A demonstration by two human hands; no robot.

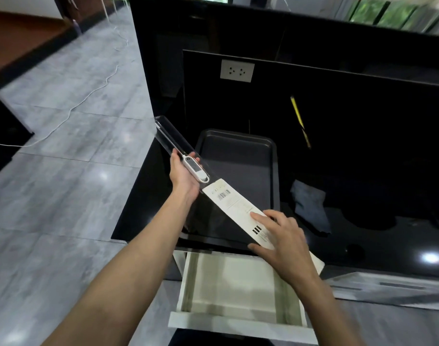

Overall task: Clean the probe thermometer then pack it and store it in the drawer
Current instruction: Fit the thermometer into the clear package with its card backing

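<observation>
Your left hand point(182, 174) grips the clear plastic packaging sleeve point(174, 143), thumb and fingers curled round its sides. The white probe thermometer with a grey display point(194, 169) sits inside that sleeve, above the dark rectangular baking tray point(238, 156) on the glossy black countertop point(363, 221). Your right hand point(282, 237) pinches the white printed cardboard insert point(234, 203) at its near end, thumb below, fingers on top. The white wooden drawer point(238, 290) stands open directly below. A grey cloth point(309, 204) lies right of the tray.
</observation>
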